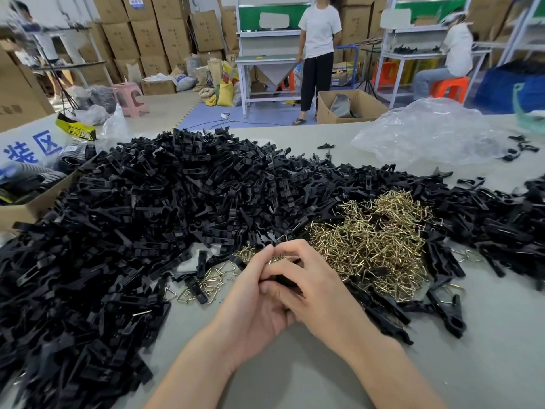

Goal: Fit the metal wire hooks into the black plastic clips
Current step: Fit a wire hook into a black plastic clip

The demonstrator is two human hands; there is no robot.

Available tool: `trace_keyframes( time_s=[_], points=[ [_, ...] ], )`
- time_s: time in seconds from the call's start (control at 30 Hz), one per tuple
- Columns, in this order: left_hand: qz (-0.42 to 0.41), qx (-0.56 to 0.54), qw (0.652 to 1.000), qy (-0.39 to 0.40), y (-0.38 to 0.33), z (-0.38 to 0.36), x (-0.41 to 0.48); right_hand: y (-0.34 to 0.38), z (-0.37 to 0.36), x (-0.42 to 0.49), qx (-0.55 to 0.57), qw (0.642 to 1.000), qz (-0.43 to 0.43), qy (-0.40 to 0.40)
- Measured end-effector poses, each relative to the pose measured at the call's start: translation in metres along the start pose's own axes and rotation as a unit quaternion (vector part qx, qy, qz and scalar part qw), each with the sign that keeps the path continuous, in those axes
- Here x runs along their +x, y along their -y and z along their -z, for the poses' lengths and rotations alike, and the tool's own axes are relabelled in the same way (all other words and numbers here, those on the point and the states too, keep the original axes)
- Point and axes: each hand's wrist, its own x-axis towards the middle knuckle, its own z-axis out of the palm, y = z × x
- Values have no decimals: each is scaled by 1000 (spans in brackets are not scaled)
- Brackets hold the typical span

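A huge heap of black plastic clips (165, 208) covers the left and middle of the grey table (295, 373). A pile of brass-coloured metal wire hooks (380, 246) lies to the right of centre, with a few loose hooks (206, 278) in front. My left hand (253, 302) and my right hand (312, 287) meet just in front of the hook pile. Both curl around one black clip (284, 281), which is mostly hidden between the fingers. A glint of wire shows at the fingertips.
Assembled clips (442, 311) lie right of my hands. A crumpled clear plastic bag (427, 134) sits at the far right, a cardboard box (26, 208) at the left edge. Beyond the table a person stands by a white workbench (265, 60); another sits at the right.
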Motion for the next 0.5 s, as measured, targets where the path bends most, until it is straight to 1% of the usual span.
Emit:
trace_keyframes(
  time_s=[0.2,0.5],
  points=[
    [4,-20,1000,2,2,4,5,1,-3,0,3,1000,26,-17],
    [-6,-44,999,19,3,2,5,1,-3,-1,21,999,24,-11]
  ],
)
